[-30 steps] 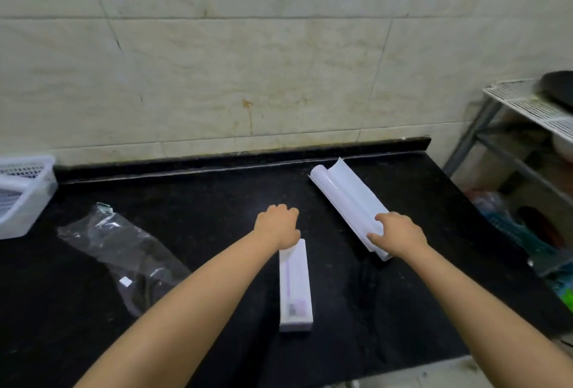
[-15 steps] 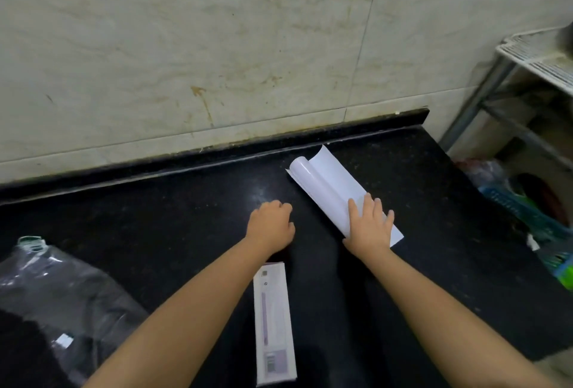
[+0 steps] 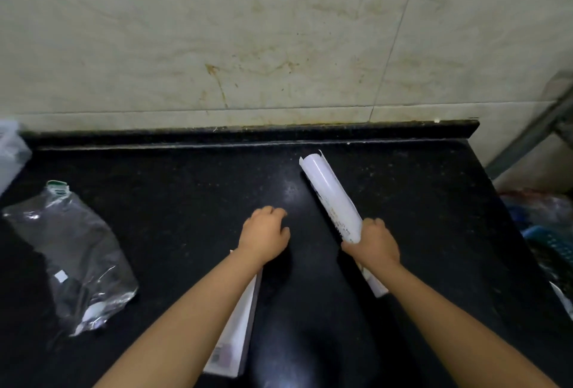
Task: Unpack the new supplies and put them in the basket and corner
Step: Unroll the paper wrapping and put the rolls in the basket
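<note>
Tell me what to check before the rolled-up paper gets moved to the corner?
1. Right hand gripping the white roll: ok.
2. Roll closed up, not unrolling: ok, though a loose edge shows at its far end.
3. Countertop toward the back right corner free of things: ok.
4. Left hand empty: cannot tell, fingers curled.
5. White box clear of the roll: ok, it lies under the left forearm.
6. Plastic bag out of the way: ok.

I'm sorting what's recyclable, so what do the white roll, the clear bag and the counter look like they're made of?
The white roll looks like glossy coated paper or thin plastic sheet: it curls smoothly and shows a sheen, with small print near the right hand. The clear bag is thin, crinkly plastic film with bright glints. The counter looks like polished black speckled stone, reflecting light.
</note>
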